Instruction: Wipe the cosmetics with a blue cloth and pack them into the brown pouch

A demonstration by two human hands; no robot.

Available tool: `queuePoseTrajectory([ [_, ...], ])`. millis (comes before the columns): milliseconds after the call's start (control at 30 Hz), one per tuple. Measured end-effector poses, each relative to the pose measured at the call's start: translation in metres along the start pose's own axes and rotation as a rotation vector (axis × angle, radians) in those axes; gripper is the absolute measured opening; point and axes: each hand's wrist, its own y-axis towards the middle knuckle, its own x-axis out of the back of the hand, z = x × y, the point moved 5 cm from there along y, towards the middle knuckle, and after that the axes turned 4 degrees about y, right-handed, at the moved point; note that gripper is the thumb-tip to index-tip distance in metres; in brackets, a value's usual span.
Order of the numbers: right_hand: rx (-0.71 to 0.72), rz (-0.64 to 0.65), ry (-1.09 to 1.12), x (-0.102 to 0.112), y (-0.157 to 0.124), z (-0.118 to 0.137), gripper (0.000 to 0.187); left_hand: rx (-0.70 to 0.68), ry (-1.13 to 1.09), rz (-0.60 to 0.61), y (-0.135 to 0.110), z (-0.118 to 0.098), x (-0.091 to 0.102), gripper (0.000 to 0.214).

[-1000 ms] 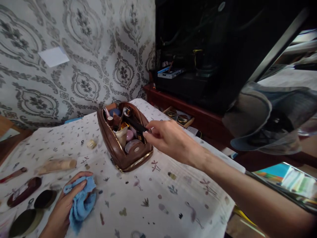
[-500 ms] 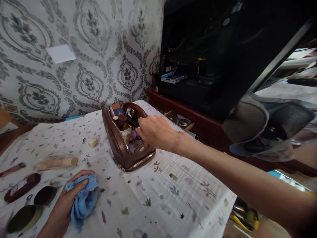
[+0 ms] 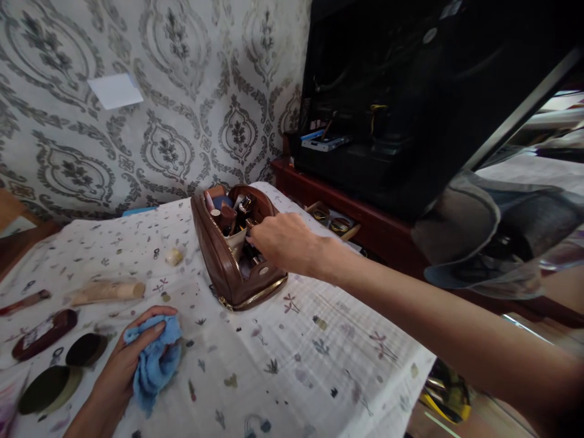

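A brown zippered makeup bag (image 3: pixel 214 267) stands unzipped on the cloth, with several cosmetics packed inside. My right hand (image 3: pixel 285 240) reaches into its right side, fingers curled and closed. Its fingertips are partly hidden, so what they hold cannot be made out. Gold-trimmed bottles (image 3: pixel 246 204) and a cream-coloured container (image 3: pixel 236 243) sit beside those fingers. Low on the left, my left hand (image 3: pixel 132 347) is closed around a crumpled blue cloth (image 3: pixel 157 365), just above the table cover and apart from the bag.
On the left lie a beige tube (image 3: pixel 109 292), a dark red oval case (image 3: pixel 45 334), two round dark-lidded jars (image 3: pixel 50 389) and a slim reddish tube (image 3: pixel 25 302). A small yellowish jar (image 3: pixel 174 257) is left of the bag. Behind stands a large black screen (image 3: pixel 387 91).
My right hand is still in the bag, and the black item by its fingertips no longer shows there. The view has shifted slightly. My left hand keeps the blue cloth.
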Motion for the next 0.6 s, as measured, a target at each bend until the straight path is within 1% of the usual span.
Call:
queuePoseTrajectory([
  [100,-0.041,0.01,0.015,0.006,-0.009,-0.004,0.021,0.001,0.014,-0.008,-0.001,-0.001,-0.001,0.048],
  [167,-0.017,-0.007,0.071,0.01,-0.02,-0.005,0.027,0.012,0.017,0.004,0.001,0.0,0.0,0.048],
  [233,0.082,-0.017,0.177,0.01,-0.033,-0.004,0.03,0.02,0.013,0.01,0.003,0.002,0.001,0.049],
  [333,0.262,-0.02,0.349,-0.001,-0.056,-0.001,0.025,0.052,0.009,0.013,0.005,0.005,0.004,0.054],
  [367,0.298,-0.046,0.389,-0.007,-0.063,-0.001,0.023,0.067,0.012,0.014,0.005,0.005,0.005,0.055],
  [433,0.317,-0.164,0.435,-0.02,-0.078,-0.002,0.024,0.085,0.02,0.01,0.004,0.005,0.005,0.057],
  [533,0.314,-0.364,0.446,-0.043,-0.097,-0.003,0.034,0.095,0.042,0.0,0.0,0.001,0.003,0.055],
  [600,0.288,-0.461,0.449,-0.058,-0.106,-0.002,0.041,0.086,0.048,-0.011,-0.003,-0.003,0.0,0.05],
])
